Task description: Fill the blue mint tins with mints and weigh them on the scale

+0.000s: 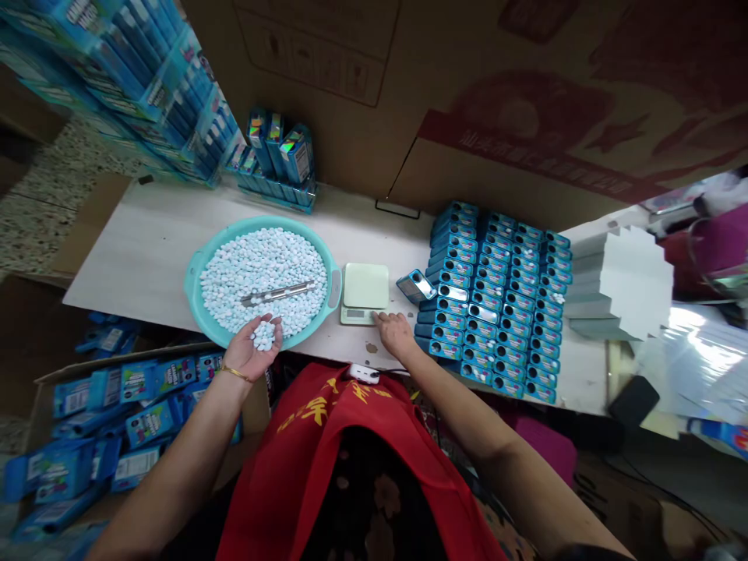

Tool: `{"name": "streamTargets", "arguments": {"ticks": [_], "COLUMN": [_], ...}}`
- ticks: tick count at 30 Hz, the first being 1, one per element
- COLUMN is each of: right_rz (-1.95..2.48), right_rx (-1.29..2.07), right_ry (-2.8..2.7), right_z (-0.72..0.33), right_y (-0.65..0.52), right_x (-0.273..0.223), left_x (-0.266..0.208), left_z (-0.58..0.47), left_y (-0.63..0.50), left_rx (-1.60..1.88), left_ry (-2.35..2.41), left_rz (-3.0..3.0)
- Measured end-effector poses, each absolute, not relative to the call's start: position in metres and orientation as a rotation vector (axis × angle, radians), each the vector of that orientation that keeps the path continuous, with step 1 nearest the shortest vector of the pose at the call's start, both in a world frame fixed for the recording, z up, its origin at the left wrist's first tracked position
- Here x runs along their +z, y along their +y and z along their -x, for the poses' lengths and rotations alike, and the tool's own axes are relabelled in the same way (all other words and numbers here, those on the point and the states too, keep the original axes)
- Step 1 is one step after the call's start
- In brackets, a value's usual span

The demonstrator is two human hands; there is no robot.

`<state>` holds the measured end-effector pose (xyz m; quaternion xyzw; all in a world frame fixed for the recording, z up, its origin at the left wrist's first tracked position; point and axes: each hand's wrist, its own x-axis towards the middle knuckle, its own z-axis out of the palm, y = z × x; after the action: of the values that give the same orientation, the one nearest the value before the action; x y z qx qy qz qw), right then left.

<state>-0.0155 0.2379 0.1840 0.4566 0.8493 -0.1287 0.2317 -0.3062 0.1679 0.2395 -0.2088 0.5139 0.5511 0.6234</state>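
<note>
Red cloth of an apron [262,491], printed with yellow characters, spreads over a dark patterned top closest to the lens. Beyond it, the left hand [250,360] is palm up at the near rim of a basin [195,292], fingers curled into a cup that holds a small heap of pellets. A gold bangle [235,375] circles that wrist.

More pellets [262,257] fill the turquoise basin almost from wall to wall — small, rounded, matt-looking pieces, mixed white and pale blue. A long metal tool [277,294] lies across them, a few pieces resting on it.

Just right of the basin sits a scale [365,285], pale green, with a squarish plate and a small display along its near edge. The right hand [395,333] touches that edge, fingers bent and close together; I cannot tell how tightly they are drawn in. One tin [417,286] leans askew beside the packed rows of blue tins [482,312] — dark round spots on their tops, with stray pellets scattered over some.
</note>
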Motion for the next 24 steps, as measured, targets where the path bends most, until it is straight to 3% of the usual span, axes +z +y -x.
{"name": "streamTargets", "arguments": {"ticks": [10,24], "right_rz": [-1.361,-1.167], "right_rx": [-0.300,-0.366], "right_ry": [2.368,2.380], "right_z": [0.011,0.019], "right_y": [0.246,0.241], "right_x": [0.195,0.180], "left_x": [0.237,0.242], "left_z": [0.306,0.305], "left_y": [0.170,0.175], "left_rx": [1.260,1.245], "left_ry": [1.175,1.195], "left_rz": [0.483,0.481]}}
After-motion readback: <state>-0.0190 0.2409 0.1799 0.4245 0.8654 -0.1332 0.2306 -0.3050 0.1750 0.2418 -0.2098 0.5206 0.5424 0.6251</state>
